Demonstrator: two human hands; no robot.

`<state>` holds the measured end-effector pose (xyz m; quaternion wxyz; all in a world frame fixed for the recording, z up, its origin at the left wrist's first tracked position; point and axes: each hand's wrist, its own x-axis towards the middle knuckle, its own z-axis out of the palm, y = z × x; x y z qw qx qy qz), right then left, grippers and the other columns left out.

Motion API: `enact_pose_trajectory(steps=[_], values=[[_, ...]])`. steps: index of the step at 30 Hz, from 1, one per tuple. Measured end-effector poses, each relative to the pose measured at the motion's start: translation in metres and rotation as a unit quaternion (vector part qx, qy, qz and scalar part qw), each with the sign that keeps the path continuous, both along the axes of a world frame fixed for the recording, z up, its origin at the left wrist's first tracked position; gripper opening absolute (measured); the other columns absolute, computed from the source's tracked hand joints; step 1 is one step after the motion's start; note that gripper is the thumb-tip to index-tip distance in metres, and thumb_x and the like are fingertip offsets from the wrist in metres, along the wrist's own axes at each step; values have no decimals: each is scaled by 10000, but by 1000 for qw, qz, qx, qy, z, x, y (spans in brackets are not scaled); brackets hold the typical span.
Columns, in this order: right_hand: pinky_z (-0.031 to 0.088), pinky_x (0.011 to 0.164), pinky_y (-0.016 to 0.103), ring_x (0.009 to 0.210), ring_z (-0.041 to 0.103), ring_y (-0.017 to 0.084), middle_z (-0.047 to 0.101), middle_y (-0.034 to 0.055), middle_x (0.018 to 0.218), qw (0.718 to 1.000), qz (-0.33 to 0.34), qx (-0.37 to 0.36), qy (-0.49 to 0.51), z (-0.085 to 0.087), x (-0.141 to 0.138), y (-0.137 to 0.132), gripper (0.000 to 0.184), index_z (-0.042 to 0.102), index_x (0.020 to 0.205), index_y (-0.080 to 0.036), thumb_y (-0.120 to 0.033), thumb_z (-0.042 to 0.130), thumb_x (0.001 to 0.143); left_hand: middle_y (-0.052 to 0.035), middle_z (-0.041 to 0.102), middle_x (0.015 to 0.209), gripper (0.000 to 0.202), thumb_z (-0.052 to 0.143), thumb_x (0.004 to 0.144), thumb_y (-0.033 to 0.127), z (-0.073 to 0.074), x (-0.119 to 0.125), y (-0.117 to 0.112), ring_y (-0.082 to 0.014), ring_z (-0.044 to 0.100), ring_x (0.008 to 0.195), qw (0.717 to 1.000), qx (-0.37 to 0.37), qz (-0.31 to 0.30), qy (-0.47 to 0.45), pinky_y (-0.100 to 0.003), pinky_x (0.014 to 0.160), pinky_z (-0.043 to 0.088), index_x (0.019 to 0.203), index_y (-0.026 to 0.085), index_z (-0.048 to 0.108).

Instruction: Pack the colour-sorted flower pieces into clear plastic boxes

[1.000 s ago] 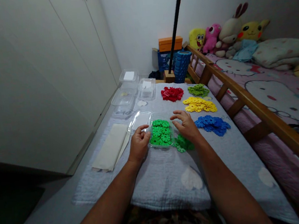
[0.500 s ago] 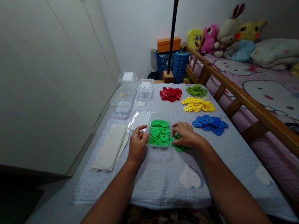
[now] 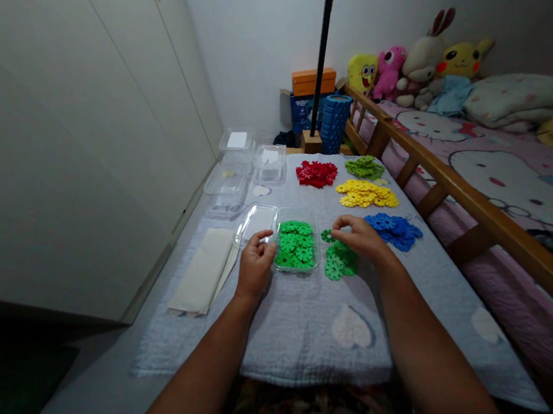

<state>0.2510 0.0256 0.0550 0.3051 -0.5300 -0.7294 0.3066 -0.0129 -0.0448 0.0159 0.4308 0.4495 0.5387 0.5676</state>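
Note:
A clear plastic box [image 3: 311,219] full of green flower-shaped pieces [image 3: 294,245] sits on a light grey quilted mat [image 3: 291,326]. My left hand [image 3: 255,269] grips the box's left wall, fingers curled. Just right of the box lies a small heap of loose green pieces [image 3: 339,261]. My right hand [image 3: 362,238] hovers over that heap with thumb and fingers pinched on a few green pieces. The box's clear lid [image 3: 257,221] lies flipped open behind my left hand.
Piles of red [image 3: 317,173], light green [image 3: 365,167], yellow [image 3: 366,193] and blue [image 3: 393,229] pieces lie further back and right. Empty clear boxes [image 3: 241,164] stand at back left. A folded white cloth [image 3: 203,276] lies left. A wooden bed rail [image 3: 461,194] runs along the right.
My right hand dropped onto the loose green heap, then lifted and shifted right with pieces pinched, uncovering the heap. My left hand stayed on the box.

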Motion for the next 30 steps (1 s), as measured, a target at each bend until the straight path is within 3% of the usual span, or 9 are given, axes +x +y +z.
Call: enact_pose_trajectory(steps=[3,6,10,14,17,23,30], values=[[481,844,336,840,624,211,676,13,810,995,-39,48,80,9,-7,-3,153,623,775,-225,-370,643,818,87,411,593,425,682,844,451,-1,0,0,-106,370,546,1000,2,0,4,-227,561,295,1162,171,653],[465,912,361,884,624,216,705,24,864,994,2,75,86,11,-22,-11,137,658,811,-225,-359,658,839,89,407,589,428,686,846,446,-1,0,0,-104,366,547,1000,0,0,4,-224,557,290,1167,166,649],[372,1082,467,955,623,229,730,26,889,992,92,88,7,8,-44,-21,11,708,835,-235,-234,702,844,87,437,596,464,697,830,467,1,1,0,-106,403,543,1000,-7,-7,-19,-221,559,317,1182,170,638],[160,1198,624,1056,600,240,737,15,920,984,141,78,-80,7,-56,-29,99,730,864,-249,-153,708,868,91,441,593,480,708,818,485,0,1,0,-103,408,529,1000,-10,-9,-27,-221,551,320,1179,174,638],[102,1194,673,1110,575,249,732,17,969,975,158,79,-134,8,-59,-33,112,739,868,-255,-152,701,888,88,451,598,481,708,817,483,-2,0,0,-108,434,540,999,-7,-11,-32,-222,562,335,1182,178,635],[218,1178,611,1276,512,298,672,76,1284,973,104,155,-136,5,-49,-26,130,777,953,-269,-192,691,893,87,458,599,484,719,804,482,0,1,0,-107,430,537,999,-13,-10,-34,-225,564,334,1174,180,639],[430,1054,461,1177,595,285,667,115,1223,985,-33,129,-105,3,-2,-2,192,768,1018,-222,-212,626,889,95,419,581,455,717,806,460,1,1,0,-100,379,525,1000,-6,1,-19,-222,553,297,1155,175,656]])
